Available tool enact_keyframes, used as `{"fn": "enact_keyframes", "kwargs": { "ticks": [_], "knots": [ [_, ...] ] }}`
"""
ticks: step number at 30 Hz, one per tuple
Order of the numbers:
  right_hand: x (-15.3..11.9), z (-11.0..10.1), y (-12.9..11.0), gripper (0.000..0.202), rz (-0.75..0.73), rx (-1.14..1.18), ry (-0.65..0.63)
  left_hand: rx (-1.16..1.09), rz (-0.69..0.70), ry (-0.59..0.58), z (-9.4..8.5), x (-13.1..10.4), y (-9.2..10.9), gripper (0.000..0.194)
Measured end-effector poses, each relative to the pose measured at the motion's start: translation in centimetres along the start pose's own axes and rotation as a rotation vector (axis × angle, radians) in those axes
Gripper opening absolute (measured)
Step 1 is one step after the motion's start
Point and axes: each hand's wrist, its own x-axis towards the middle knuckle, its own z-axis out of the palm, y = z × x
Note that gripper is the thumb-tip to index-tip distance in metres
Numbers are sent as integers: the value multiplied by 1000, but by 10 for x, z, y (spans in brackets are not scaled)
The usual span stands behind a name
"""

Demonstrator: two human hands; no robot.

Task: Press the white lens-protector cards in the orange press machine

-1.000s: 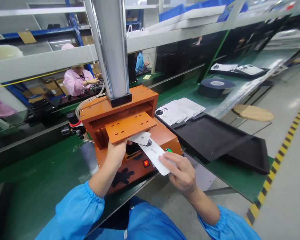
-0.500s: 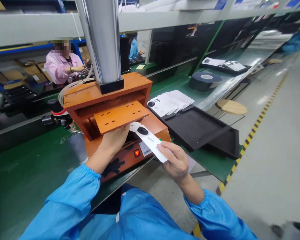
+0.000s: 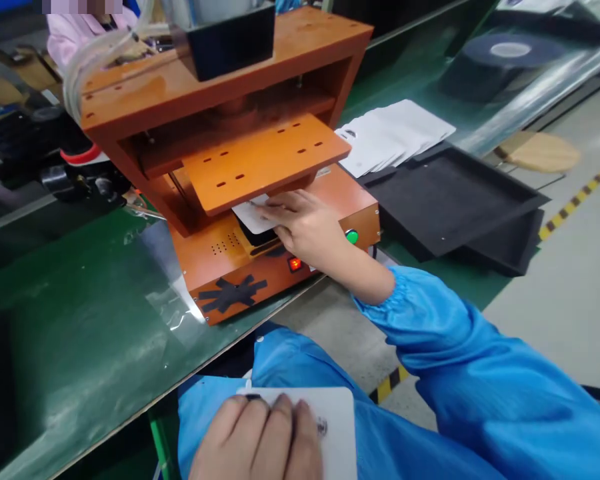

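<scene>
Low in the head view, my left hand (image 3: 265, 440) is closed over a white phone back cover (image 3: 339, 427) held close to my blue gown. My fingers hide much of its face. My right hand (image 3: 300, 223) reaches under the raised orange plate (image 3: 267, 163) of a press. Its fingers grip the edge of a second white phone back cover (image 3: 255, 220), which lies tilted over the black fixture (image 3: 253, 237) on the press base. The far end of that cover is hidden by the plate.
The orange press (image 3: 230, 293) has a red lit switch (image 3: 295, 265) and a green button (image 3: 351, 236). Right of it, a fanned stack of white covers (image 3: 395, 133) lies by black trays (image 3: 455, 200). A black roll (image 3: 505, 67) and a stool (image 3: 540, 152) are beyond. A co-worker in pink (image 3: 75, 37) is behind.
My left hand has come out from under the press plate and down to my lap with a cover. My right hand has moved under the plate. The view has tilted down and closer.
</scene>
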Motion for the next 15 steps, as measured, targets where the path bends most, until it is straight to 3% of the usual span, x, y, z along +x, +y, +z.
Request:
{"fn": "enact_keyframes", "kwargs": {
  "ticks": [6,10,15],
  "knots": [
    [7,-24,2,43,-23,66,-219,-198,-211,-37,21,-4,-11,23],
    [11,-37,-8,72,-12,36,-267,-152,-216,-55,25,-11,-21,21],
    [34,-12,-5,73,22,-38,-217,-164,-177,-72,38,-16,-24,19]
  ]
}}
